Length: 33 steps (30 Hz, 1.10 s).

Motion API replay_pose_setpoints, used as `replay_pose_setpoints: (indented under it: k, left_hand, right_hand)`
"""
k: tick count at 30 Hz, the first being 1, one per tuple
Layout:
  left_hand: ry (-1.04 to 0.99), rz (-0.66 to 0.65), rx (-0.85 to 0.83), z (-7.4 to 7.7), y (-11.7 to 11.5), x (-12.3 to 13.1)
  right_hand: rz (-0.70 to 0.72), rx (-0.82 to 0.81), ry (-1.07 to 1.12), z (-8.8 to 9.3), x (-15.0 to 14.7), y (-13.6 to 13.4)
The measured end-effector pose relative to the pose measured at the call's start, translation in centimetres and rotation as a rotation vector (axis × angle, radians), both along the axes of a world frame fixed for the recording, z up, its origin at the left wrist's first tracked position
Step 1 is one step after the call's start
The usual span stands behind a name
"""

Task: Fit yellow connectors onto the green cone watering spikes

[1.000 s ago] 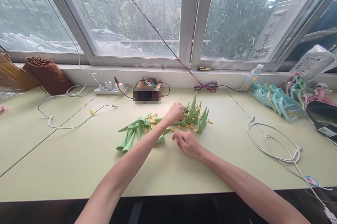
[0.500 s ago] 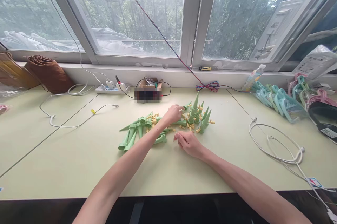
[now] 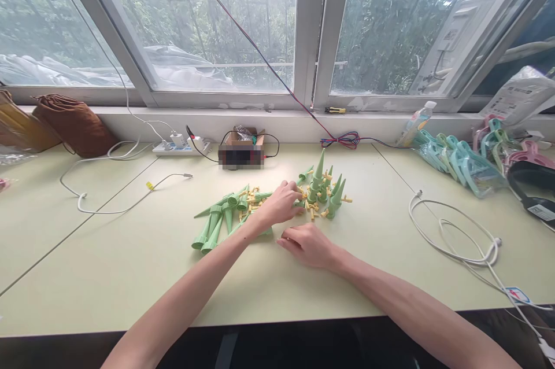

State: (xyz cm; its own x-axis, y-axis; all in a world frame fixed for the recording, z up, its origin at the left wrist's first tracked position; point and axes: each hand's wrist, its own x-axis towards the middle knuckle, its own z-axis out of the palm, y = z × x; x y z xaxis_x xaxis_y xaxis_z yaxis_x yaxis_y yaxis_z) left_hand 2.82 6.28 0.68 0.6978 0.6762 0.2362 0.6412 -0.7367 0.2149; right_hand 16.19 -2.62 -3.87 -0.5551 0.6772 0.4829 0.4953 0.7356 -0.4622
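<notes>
My left hand [image 3: 282, 203] reaches over the middle of the pile, thumb and fingers closed round a green watering spike [image 3: 299, 203] that they partly hide. Nearer the table's front edge, my right hand [image 3: 311, 245] rests on the tabletop with its fingers curled in and nothing visible in them. Several green spikes [image 3: 212, 221] lie heaped to the left, beside and under my left forearm. Upright to the right stand more green spikes [image 3: 318, 175], some fitted with yellow valves. Loose yellow valves [image 3: 311, 208] are scattered at their feet.
At the back are a small open box [image 3: 248, 137] and a power strip [image 3: 182, 148]. A coiled white cable [image 3: 455, 207] and bagged plastic clips [image 3: 470, 166] occupy the right. On the left are a brown bag [image 3: 73, 126] and a white cable [image 3: 117, 211].
My left hand has come back from the small spike behind the pile and closed on one lying nearer. My right hand has shifted slightly toward the front edge. The view has moved a little.
</notes>
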Motion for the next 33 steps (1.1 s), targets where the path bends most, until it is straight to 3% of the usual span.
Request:
replay_pose_setpoints:
  k: [7, 17, 22, 26, 33]
  left_hand:
    - [-0.098, -0.035, 0.039, -0.3, -0.4, -0.7]
    - [-0.583, 0.059, -0.026, 1.6, -2.1, -3.4]
    - [-0.688, 0.033, -0.076, 0.1, -3.4, -4.6]
    - [-0.660, -0.050, -0.001, -1.4, -4.2, -4.9]
    - [-0.591, -0.038, 0.074, -1.4, -5.0, -4.6]
  right_hand:
    - [-0.069, 0.049, 0.064, 0.0, 0.2, 0.2]
    - [-0.336, 0.039, 0.229, 0.5, 0.5, 0.6]
    - [-0.379, -0.036, 0.278, 0.6, 0.8, 0.8]
    - [-0.380, -0.097, 0.371, 0.9, 0.8, 0.8]
    - [-0.451, -0.059, 0.395, 1.0, 0.8, 0.9]
